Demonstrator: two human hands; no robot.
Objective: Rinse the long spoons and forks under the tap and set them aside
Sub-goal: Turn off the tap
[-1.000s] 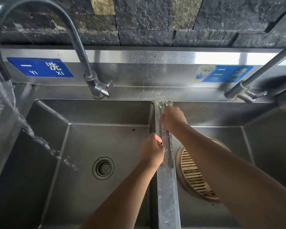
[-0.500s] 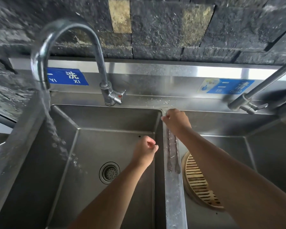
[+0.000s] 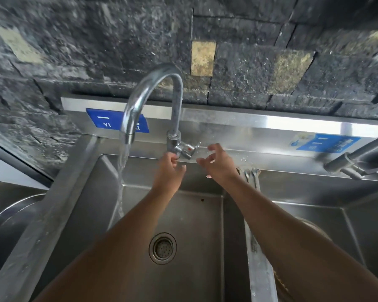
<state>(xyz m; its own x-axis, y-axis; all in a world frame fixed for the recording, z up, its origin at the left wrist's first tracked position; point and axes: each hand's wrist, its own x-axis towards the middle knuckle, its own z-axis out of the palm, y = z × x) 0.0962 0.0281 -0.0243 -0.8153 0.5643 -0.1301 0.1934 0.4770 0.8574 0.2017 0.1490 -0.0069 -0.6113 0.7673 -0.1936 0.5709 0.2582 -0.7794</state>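
Both hands at curved chrome gooseneck tap (image 3: pixel 153 83), water running.

Left hand (image 3: pixel 169 168) closed around tap's valve body. Right hand (image 3: pixel 218 163) empty, fingers spread, at 3 o'clock of valve. Long steel spoons and forks (image 3: pixel 251 175) lying along steel sink divider (image 3: pixel 260 277), at 4 o'clock of right hand.

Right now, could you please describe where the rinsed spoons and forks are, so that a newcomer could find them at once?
Start at the double steel sink and find the narrow ridge that divides its two basins. The spoons and forks lie lengthwise along that ridge, ends toward the back wall, partly hidden by the right forearm. Unlike the running tap and the drain in the left basin, they are loose, thin, shiny pieces.
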